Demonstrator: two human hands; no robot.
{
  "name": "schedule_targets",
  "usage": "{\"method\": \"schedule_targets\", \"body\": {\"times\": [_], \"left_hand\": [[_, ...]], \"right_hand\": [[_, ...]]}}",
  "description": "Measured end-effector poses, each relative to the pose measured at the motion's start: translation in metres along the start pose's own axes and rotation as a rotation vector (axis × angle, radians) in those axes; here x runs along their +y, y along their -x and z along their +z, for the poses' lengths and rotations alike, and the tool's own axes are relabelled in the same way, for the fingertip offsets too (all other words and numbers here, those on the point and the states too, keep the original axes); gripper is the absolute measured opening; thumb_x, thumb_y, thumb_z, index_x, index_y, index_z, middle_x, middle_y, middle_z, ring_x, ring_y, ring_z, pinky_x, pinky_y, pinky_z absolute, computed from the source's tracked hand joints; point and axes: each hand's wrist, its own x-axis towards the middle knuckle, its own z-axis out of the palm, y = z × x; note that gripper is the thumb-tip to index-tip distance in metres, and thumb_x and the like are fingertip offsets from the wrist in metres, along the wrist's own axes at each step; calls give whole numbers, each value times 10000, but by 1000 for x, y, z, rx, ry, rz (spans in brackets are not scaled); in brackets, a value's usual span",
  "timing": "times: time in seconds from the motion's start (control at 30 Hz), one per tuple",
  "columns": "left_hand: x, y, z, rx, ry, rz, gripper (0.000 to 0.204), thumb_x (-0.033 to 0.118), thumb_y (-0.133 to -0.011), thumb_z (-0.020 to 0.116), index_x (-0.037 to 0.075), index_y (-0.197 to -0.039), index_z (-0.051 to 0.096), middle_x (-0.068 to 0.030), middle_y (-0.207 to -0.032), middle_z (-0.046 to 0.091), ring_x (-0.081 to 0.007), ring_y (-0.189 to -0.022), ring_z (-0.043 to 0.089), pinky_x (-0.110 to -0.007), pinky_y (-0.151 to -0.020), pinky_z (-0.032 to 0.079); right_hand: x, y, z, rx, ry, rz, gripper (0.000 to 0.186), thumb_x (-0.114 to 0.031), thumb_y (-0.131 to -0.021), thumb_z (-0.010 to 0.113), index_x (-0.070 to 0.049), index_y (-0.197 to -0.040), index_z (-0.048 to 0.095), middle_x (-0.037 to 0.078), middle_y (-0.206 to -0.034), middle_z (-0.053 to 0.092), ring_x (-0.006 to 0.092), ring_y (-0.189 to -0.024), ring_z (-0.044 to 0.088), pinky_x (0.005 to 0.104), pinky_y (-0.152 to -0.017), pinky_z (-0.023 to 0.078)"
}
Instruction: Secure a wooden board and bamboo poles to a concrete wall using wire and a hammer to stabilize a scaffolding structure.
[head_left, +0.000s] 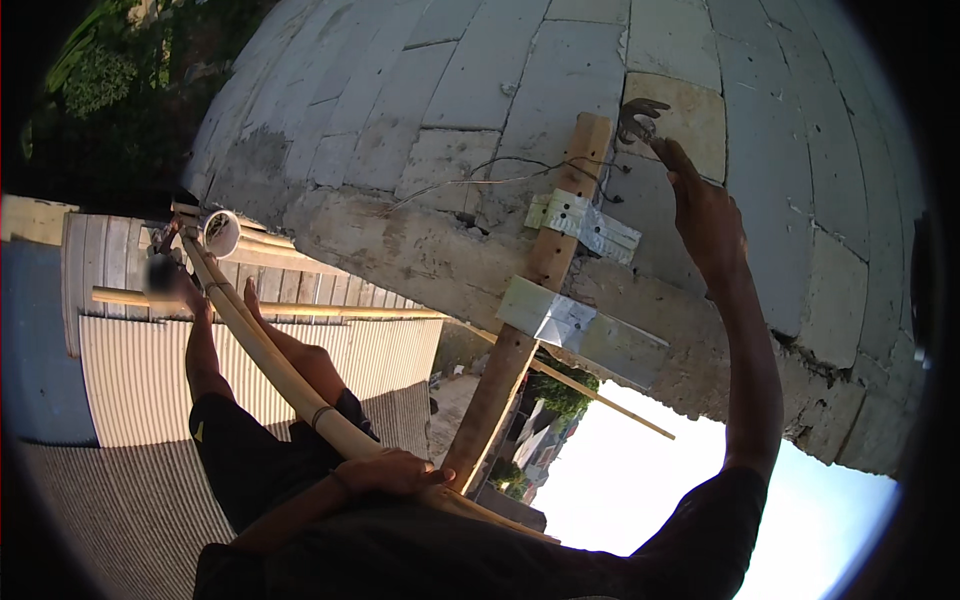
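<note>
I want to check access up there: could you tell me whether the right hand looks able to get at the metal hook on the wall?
Probably yes: the right hand already reaches the metal hook, with nothing between them.

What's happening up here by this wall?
A person is up high beside a block wall. Their right hand reaches up to a dark metal hook at the top of a wooden post strapped to the wall with metal brackets. Their left hand grips a long bamboo pole. Corrugated roofing lies below.
</note>
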Motion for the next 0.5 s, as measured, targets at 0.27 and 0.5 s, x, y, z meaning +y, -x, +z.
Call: {"method": "schedule_targets", "body": {"times": [0.27,0.5], "left_hand": [[2,0,-2,27,-6,-24,1042,828,-881,56,-13,-923,669,-204,-940,691,-378,-982,661,-482,-946,442],[-2,0,1,34,-17,-54,1038,823,-887,64,2,-952,696,-197,-920,698,-369,-982,667,-474,-947,442]], "right_hand": [[4,3,-4,80,45,-55,441,-281,-1037,459,-287,-1468,366,198,-773,677,397,-734,689,524,-651,534],[-7,-1,-3,-113,165,-15,420,-280,-1038,447,-284,-1451,370,184,-803,687,403,-761,689,534,-665,544]]}}
